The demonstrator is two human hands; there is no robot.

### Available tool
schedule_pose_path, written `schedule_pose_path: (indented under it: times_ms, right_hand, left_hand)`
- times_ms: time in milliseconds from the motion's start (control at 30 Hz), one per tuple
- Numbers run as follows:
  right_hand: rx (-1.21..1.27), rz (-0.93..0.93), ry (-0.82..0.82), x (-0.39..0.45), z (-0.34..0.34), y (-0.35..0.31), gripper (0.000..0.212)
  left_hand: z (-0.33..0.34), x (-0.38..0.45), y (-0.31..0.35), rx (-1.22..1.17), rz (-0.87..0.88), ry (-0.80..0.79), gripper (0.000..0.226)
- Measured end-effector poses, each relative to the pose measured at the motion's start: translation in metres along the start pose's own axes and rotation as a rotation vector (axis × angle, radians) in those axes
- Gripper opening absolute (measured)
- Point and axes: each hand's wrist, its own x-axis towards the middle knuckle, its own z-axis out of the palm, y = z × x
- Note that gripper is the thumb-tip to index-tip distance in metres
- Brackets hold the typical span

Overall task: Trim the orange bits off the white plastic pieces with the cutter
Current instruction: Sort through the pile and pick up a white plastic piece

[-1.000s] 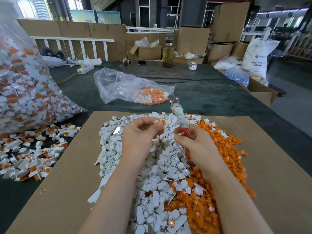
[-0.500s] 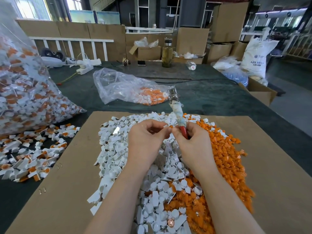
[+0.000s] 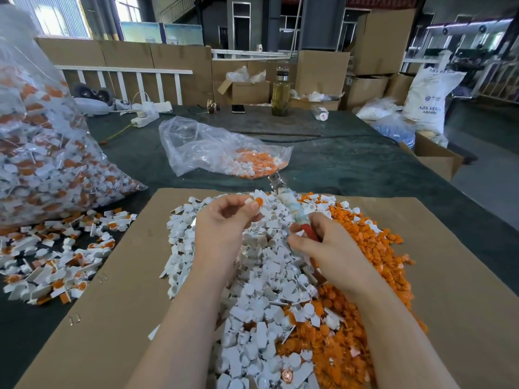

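White pieces (image 3: 261, 265), orange bits (image 3: 373, 248)

Cardboard sheet (image 3: 438, 276): matt brown. Table (image 3: 351, 167): dark green cloth cover. Bags (image 3: 202, 147): clear glossy plastic film. Cutter (image 3: 292, 209): shiny metal head, red grip.

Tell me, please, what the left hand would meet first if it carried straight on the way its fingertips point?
Probably the cutter held by the right hand; the left hand points rightward toward it, though depth is unclear.

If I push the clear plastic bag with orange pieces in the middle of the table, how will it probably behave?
The clear plastic bag looks thin and crumpled, so it would probably deform rather than slide. It seems mostly empty, so likely light. Its mouth lies open near the orange pieces, which might spill.
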Motion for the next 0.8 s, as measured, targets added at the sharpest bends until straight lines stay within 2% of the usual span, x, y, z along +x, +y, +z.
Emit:
schedule_pose_path:
  times_ms: [367, 667, 800]
  right_hand:
    - [-0.230, 0.011, -0.174, -0.002, -0.007, -0.001, 0.017]
    - [-0.371, -0.110, -0.099, -0.001, 0.001, -0.002, 0.024]
    - [-0.392, -0.115, -0.069, -0.001, 0.005, 0.000, 0.018]
  left_hand:
    - [-0.005, 0.007, -0.005, -0.095, -0.004, -0.024, 0.014]
    - [-0.006, 0.007, -0.002, -0.159, -0.020, -0.022, 0.017]
    - [-0.008, 0.008, -0.001, -0.160, -0.023, -0.021, 0.019]
